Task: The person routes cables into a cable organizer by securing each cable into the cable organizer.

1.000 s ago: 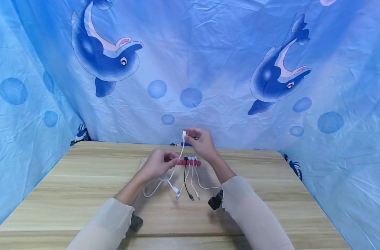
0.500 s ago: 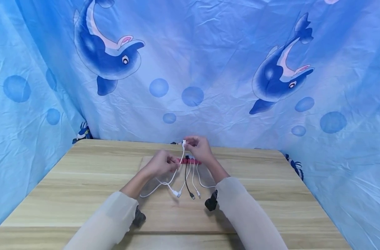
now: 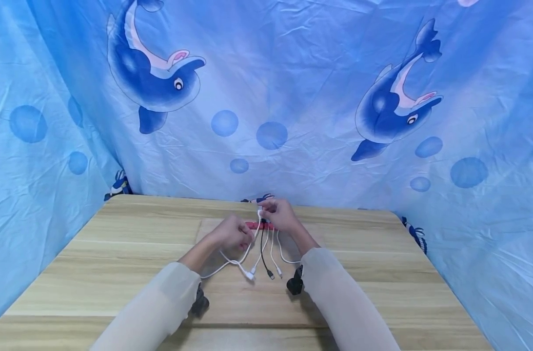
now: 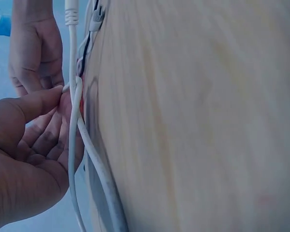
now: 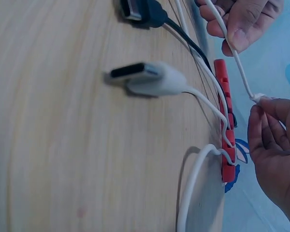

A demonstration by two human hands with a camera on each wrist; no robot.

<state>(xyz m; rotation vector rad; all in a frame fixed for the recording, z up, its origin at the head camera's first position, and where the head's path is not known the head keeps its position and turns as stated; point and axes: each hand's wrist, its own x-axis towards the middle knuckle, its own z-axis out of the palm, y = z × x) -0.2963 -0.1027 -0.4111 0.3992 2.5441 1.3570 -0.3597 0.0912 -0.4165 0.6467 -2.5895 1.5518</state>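
Observation:
My right hand [image 3: 281, 214] pinches the plug end of a white USB cable [image 5: 237, 60] just above a red cable holder [image 3: 252, 225]. Further along that same cable, my left hand [image 3: 233, 231] grips it between thumb and fingertips, in front of the holder's left part. The cable runs taut between both hands in the right wrist view. Several other cables sit in the slots of the red strip, among them a black cable [image 3: 263, 253]. Fingers of the right hand mostly hide the held plug.
Loose ends lie on the wooden table [image 3: 95, 273] in front of the holder, including a white plug [image 5: 164, 79] and a black plug [image 5: 147, 13]. A white cable loop crosses below the left hand. Behind the table hangs a blue dolphin-print cloth [image 3: 327, 97].
My right hand has come down with the plug, from well above the red holder to just over it. My left hand has shifted slightly right and lower, still on the cable.

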